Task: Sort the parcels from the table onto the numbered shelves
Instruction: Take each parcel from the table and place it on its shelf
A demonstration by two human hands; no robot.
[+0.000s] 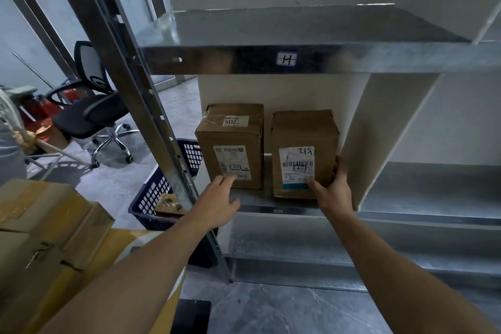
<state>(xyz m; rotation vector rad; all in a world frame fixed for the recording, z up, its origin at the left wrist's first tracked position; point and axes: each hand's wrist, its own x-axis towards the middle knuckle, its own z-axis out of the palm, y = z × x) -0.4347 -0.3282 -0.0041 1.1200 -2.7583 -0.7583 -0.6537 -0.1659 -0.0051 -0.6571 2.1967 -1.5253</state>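
Two parcels are stood upright on the shelf at centre of frame, long axes vertical, label faces turned toward the camera. Left parcel and right parcel are set side by side with a narrow gap kept between them. Right parcel is gripped at its lower right corner by the right hand: thumb laid on the front face, fingers wrapped round the side, next to the white divider. Left hand is loosely extended, a fingertip touched to the lower label of the left parcel, nothing gripped. Both parcels lie straight ahead of the hands, deeper into the shelf; each hand is nearest the parcel on its own side. Judged: placement nearly done, only a push back or squaring left, with the right hand's fingers to be freed on the divider side. Cardboard boxes are seen lower left, a blue basket just beyond them
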